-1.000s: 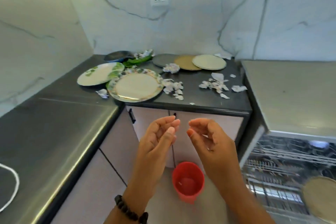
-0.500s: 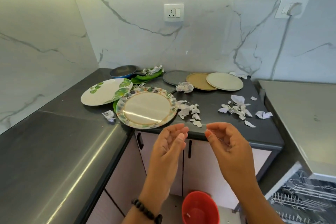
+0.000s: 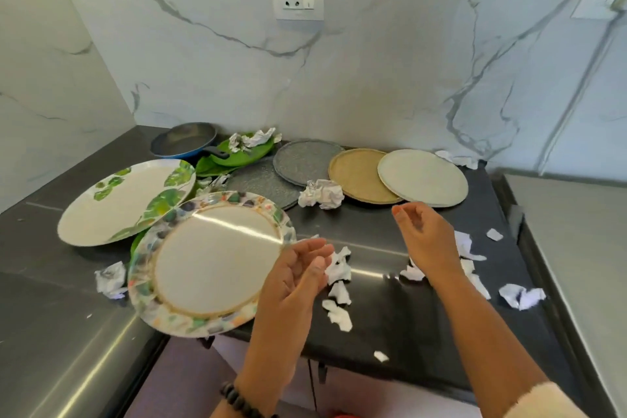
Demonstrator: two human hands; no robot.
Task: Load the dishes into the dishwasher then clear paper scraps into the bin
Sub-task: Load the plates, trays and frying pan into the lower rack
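Plate sits over the edge
Both hands' fingers are loose and hold nothing; a bump from the left hand [image 3: 298,268] could knock the flowery plate [image 3: 207,265] off the tabletop [image 3: 390,326].

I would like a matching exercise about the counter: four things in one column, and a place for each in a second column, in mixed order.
Things:
1. blue pan
2. floral-rimmed plate
3. crumpled paper ball
4. pale round plate

Places:
A. overhangs the counter's front edge
B. back corner, behind the leaf-print plate
C. overlaps the tan plate
D. before the grey plate

Pairs: 1-B, 2-A, 3-D, 4-C
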